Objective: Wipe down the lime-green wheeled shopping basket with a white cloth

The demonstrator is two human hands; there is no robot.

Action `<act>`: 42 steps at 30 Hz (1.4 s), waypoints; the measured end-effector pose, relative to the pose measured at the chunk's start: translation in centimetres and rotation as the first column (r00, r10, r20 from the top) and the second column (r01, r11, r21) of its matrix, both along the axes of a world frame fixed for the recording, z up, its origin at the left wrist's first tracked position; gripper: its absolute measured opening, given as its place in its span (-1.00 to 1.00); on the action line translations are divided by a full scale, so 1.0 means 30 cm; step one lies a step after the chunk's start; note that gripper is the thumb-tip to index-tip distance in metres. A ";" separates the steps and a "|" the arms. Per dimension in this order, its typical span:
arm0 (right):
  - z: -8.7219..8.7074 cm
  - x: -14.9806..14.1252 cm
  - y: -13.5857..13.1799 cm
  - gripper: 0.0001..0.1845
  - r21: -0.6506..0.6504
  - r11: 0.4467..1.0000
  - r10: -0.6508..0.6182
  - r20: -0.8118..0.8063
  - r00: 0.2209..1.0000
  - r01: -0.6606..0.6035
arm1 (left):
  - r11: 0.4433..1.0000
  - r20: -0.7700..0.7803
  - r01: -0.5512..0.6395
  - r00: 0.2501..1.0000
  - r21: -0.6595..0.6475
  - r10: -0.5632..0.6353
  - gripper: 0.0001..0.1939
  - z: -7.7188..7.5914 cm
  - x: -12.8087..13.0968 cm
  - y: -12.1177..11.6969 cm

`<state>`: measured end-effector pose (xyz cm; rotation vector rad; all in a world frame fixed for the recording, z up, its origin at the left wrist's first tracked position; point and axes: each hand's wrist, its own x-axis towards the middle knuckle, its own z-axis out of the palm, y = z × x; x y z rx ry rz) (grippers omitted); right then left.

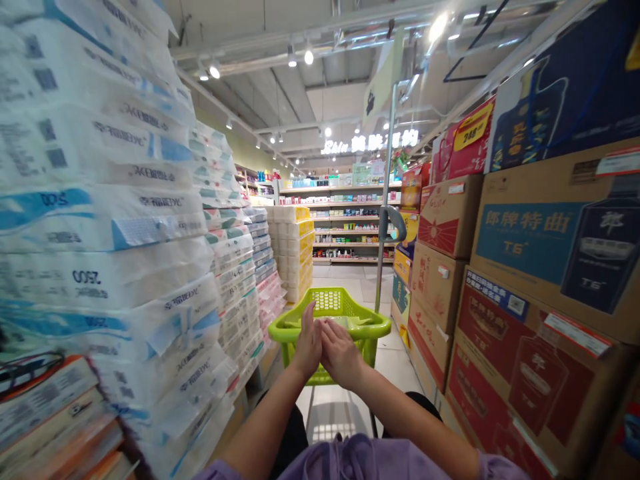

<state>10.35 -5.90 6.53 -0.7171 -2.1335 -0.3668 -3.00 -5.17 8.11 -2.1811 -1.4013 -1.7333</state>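
Plastic-wrapped tissue bales point(100, 220) tower on your left, and a swerve could topple them! Your left hand point(307, 343) and right hand point(343, 353) lie flat, ungripping, on the lime-green cart basket point(373, 327), close to stacked liquor cartons point(540, 267).

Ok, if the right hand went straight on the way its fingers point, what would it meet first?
The right hand would most likely meet the left hand first: its fingertips angle inward, nearly touching it. Depth is unclear, though, and the rim of the green shopping-cart basket lies close by.
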 end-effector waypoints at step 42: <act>0.061 0.128 0.071 -0.64 -0.369 0.887 -0.332 -0.091 0.939 0.278 | 0.941 -0.548 -0.338 0.792 -0.026 0.270 -0.59 0.023 -0.026 0.019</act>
